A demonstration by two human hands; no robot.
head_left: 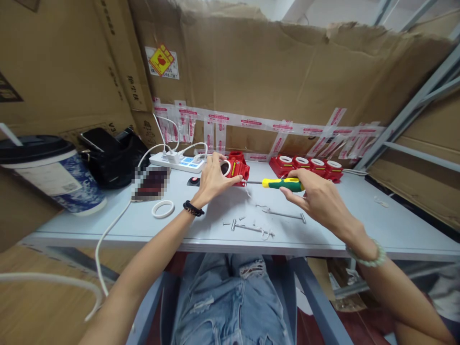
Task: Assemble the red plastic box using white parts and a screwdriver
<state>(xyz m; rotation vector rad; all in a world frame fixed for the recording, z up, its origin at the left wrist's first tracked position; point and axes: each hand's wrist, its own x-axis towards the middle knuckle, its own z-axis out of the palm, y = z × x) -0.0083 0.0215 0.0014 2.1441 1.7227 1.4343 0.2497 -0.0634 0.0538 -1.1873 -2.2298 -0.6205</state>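
Observation:
In the head view my left hand grips a red housing with a white ring at its round opening, the thumb along its near edge. My right hand is closed round the green and yellow handle of a screwdriver. The screwdriver lies level, its tip against the housing's right lower side. A thin white string hangs there. Closer to me lie two metal T-shaped rods and several small screws. What the left fingertips touch behind the housing is hidden.
Red units with white rings stand in a row at the back right. A power strip, a white ring, a blurred phone-like object, a black bag and a large cup are on the left. Cardboard walls the back.

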